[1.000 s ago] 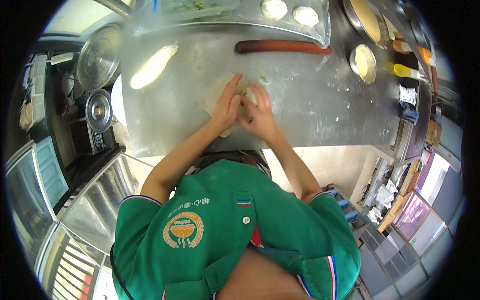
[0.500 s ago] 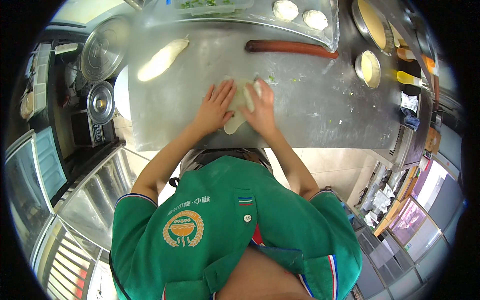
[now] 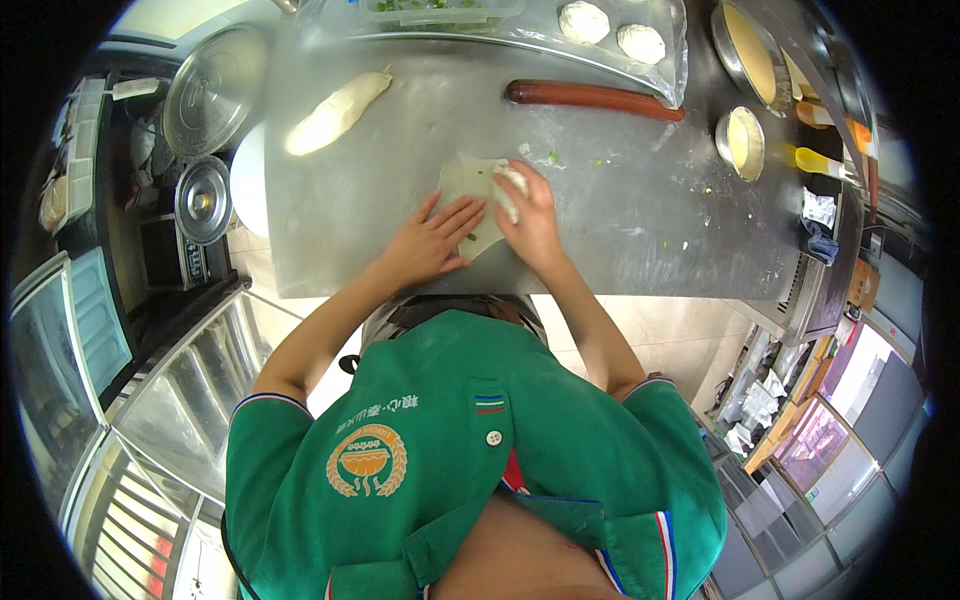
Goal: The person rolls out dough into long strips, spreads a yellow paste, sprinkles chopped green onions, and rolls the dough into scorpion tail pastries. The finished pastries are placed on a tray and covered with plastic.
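A thin, pale sheet of dough (image 3: 466,178) with a few green bits lies on the metal table near its front edge. My left hand (image 3: 438,238) rests flat on the sheet's near left part, fingers stretched out. Along the right side of the sheet the dough is bunched into a thick white roll (image 3: 508,197). My right hand (image 3: 532,218) has its fingers curled round this roll, hiding part of it. A long, pale piece of dough (image 3: 340,112) lies apart at the far left. Beyond my hands is a reddish-brown rolling pin (image 3: 595,97).
At the back, a tray (image 3: 540,48) carries two dough balls (image 3: 584,22) and a clear container (image 3: 440,14) of chopped greens. To the right stand a small metal bowl (image 3: 740,145) and a larger bowl (image 3: 748,55), near a yellow-handled brush (image 3: 818,160). Round lids (image 3: 203,202) are at the left.
My left hand has slid nearer to me, baring the far part of the dough sheet. My right hand stays at the roll, its fingers more curled. The whole view has shifted slightly.
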Demonstrator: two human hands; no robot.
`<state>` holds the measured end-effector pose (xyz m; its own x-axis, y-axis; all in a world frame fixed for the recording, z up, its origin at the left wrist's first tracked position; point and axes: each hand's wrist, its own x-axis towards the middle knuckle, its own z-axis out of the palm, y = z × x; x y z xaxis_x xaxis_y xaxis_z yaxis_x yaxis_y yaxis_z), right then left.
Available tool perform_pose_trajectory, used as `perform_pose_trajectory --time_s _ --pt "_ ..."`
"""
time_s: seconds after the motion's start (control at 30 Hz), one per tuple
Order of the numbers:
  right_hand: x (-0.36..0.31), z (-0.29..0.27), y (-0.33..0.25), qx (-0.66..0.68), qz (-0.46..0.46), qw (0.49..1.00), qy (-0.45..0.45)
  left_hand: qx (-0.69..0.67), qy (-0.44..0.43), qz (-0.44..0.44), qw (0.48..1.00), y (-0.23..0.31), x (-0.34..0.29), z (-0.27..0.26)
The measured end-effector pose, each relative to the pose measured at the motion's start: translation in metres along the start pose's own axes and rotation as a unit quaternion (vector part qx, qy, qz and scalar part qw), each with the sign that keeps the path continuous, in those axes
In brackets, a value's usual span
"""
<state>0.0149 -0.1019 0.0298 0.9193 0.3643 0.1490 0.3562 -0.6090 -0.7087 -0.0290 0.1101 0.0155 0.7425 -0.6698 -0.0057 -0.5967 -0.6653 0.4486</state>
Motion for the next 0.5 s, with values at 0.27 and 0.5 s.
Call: perform_pose_trajectory --time_s 0.27,0.5 --pt "-0.019 -0.012 -0.038 0.078 0.047 0.994 0.055 -0.044 0.098 0.001 0.994 -0.037 -0.039 -0.019" --pt "-0.034 -0.011 0.002 0.187 0.166 0.957 0.146 -0.037 -0.022 0.131 0.990 -0.022 0.034 -0.032"
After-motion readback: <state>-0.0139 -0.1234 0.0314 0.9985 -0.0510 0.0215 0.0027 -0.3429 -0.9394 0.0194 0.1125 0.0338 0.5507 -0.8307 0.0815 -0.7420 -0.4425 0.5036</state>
